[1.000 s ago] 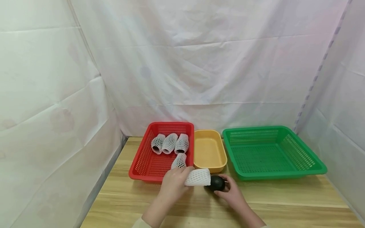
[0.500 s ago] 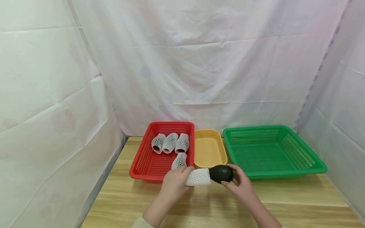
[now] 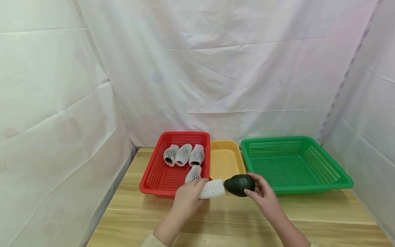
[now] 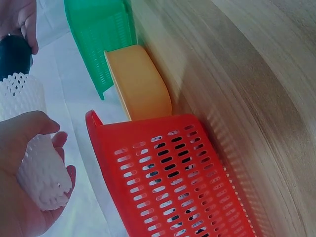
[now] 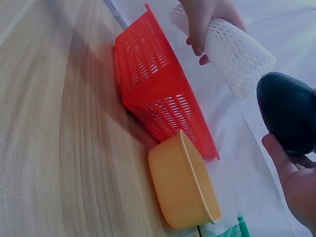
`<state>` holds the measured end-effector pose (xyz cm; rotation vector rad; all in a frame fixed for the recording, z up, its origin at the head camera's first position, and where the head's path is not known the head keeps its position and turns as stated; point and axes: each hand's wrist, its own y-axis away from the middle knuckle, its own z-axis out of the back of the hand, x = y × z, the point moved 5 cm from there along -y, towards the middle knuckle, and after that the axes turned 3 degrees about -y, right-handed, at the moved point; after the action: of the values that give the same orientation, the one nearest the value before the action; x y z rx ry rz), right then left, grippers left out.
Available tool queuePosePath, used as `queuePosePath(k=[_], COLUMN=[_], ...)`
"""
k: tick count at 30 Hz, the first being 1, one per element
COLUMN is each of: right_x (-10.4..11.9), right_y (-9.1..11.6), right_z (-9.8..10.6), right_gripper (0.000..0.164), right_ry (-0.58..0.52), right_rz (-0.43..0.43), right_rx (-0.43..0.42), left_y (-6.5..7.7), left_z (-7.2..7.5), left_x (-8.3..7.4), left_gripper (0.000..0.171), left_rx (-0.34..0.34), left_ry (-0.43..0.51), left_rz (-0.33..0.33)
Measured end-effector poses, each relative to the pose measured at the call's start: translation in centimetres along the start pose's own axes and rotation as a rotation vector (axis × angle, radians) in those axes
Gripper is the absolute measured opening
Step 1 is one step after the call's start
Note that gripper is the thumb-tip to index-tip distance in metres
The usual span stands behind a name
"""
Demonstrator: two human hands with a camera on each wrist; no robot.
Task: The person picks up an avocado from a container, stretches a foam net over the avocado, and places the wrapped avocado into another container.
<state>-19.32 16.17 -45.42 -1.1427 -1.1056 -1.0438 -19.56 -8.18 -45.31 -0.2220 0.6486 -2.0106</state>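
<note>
My left hand (image 3: 188,195) grips a white foam net sleeve (image 3: 213,189) around its middle, the mesh tube lying sideways with its mouth to the right. A dark green avocado (image 3: 240,185) is held at its thick end by the fingers and thumb of my right hand (image 3: 264,194). Its narrow tip points left, right at the sleeve's mouth. In the right wrist view the avocado (image 5: 288,112) stands just outside the opening of the net sleeve (image 5: 237,54). Both hands are raised above the table in front of the baskets.
A red basket (image 3: 151,171) on the left contains several dark items in white net sleeves (image 3: 184,155). Beside it stands a yellow bin (image 3: 226,161) with nothing in it. To the right is a green basket (image 3: 285,171), also bare inside. All rest on a wooden table (image 3: 234,226).
My right hand has lifted the avocado from low near the table up to the sleeve's height, turning its narrow end toward the mouth. The left hand with the sleeve has barely moved.
</note>
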Motion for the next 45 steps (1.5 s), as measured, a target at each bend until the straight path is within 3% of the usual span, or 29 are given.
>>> queuePosePath(k=[10, 20, 30, 35, 40, 45], right_x=[-0.1, -0.3, -0.4, -0.4, -0.4, -0.3], right_y=[0.1, 0.0, -0.2, -0.2, -0.3, -0.3], right_z=[-1.3, -2.4, -3.1, -3.2, -3.2, -3.1], right_gripper=[0.051, 0.048, 0.047, 0.047, 0.049, 0.052], right_ry=[-0.039, -0.062, -0.066, -0.049, -0.050, -0.080], right_rz=[-0.053, -0.035, -0.051, -0.052, -0.036, 0.028], right_rx=[0.016, 0.015, 0.001, 0.012, 0.080, 0.165], left_y=[-0.2, -0.7, -1.1, -1.2, -1.3, -1.4], left_z=[-0.5, -0.2, -0.1, -0.1, -0.2, -0.1], left_x=[-0.6, -1.4, -1.9, -2.2, -2.2, -2.0], left_gripper=[0.053, 0.046, 0.042, 0.047, 0.049, 0.049], left_rx=[0.052, 0.042, -0.022, 0.025, 0.098, 0.096], left_ry=[0.001, -0.006, -0.015, -0.003, 0.011, 0.020], left_rz=[0.006, -0.004, -0.014, 0.000, 0.038, 0.056])
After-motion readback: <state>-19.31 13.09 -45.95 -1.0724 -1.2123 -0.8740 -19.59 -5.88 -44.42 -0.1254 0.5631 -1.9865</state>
